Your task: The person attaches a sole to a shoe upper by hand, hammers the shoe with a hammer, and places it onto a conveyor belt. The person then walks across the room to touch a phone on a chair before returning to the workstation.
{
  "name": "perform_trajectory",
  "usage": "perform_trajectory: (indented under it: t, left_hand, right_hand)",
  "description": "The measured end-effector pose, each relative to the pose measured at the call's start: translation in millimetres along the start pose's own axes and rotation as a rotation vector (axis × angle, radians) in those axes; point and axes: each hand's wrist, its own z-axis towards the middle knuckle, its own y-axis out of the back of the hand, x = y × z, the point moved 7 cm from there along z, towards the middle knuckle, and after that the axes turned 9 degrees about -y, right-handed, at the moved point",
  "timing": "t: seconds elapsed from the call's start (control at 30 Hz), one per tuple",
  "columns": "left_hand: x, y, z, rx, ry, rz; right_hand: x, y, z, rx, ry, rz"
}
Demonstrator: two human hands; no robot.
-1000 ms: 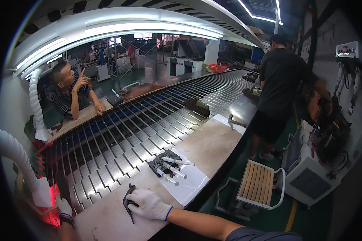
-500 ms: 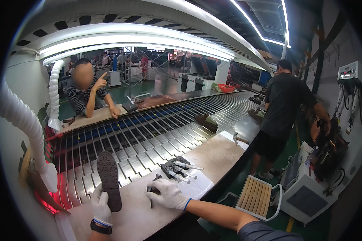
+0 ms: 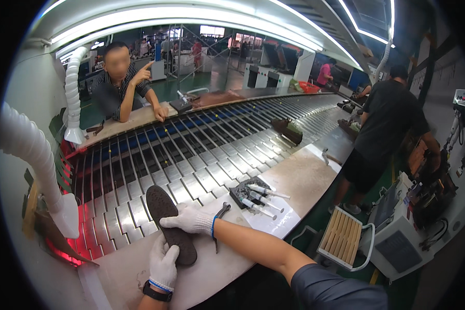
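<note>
1. Steady the dark, elongated, rubber-looking sole [image 3: 178,237], held above the pale tabletop [image 3: 129,268], left of the black foam-like block [image 3: 237,194].
2. Both grips grasp it: white-gloved left hand [image 3: 163,263] at its near end, white-gloved right hand [image 3: 191,219] around its middle.
3. Avoid bending it.

Dark oblong sole [image 3: 185,247] between both hands, over the near end of a long pale flat worktop [image 3: 129,271].
The white-gloved left hand [image 3: 164,264] is at the sole's near end, the white-gloved right hand [image 3: 192,220] farther along its right side. Right of them, a dark curved metal tool [image 3: 223,210] lies on the worktop, partly behind the right forearm [image 3: 253,240]. Farther right, a dark grey rectangular block [image 3: 237,196] bears slim white tubes [image 3: 259,207] reaching over a flat white sheet [image 3: 290,213]; beyond lies a wooden-handled metal hammer [image 3: 326,154]. Behind the worktop runs a silver slatted metal conveyor [image 3: 212,161], bearing a dark brown shoe [image 3: 289,135].
</note>
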Motion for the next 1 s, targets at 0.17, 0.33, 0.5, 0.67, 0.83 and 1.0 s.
perform_trajectory:
  t: [0.17, 0.33, 0.5, 0.67, 0.83, 1.0]
  left_hand:
    - [-15, -1, 0, 0.047, 0.043, 0.119]
    - [5, -2, 5, 0.026, 0.098, 0.158]
    - [3, 3, -4, -0.033, 0.096, 0.225]
    - [2, 4, -10, 0.004, 0.132, 0.263]
    - [-2, -1, -1, 0.017, 0.104, 0.251]
    - [-12, -6, -1, 0.04, 0.105, 0.227]
  right_hand:
    - [-5, -12, 7, 0.18, 0.135, 0.21]
    - [-17, -12, 14, -0.013, 0.248, -0.102]
    - [-11, -13, 10, 0.07, 0.197, -0.015]
    - [1, -1, -5, 0.062, 0.175, -0.01]
    - [-5, -6, 2, 0.028, 0.234, 0.018]
    - [-4, -10, 4, 0.054, 0.231, 0.021]
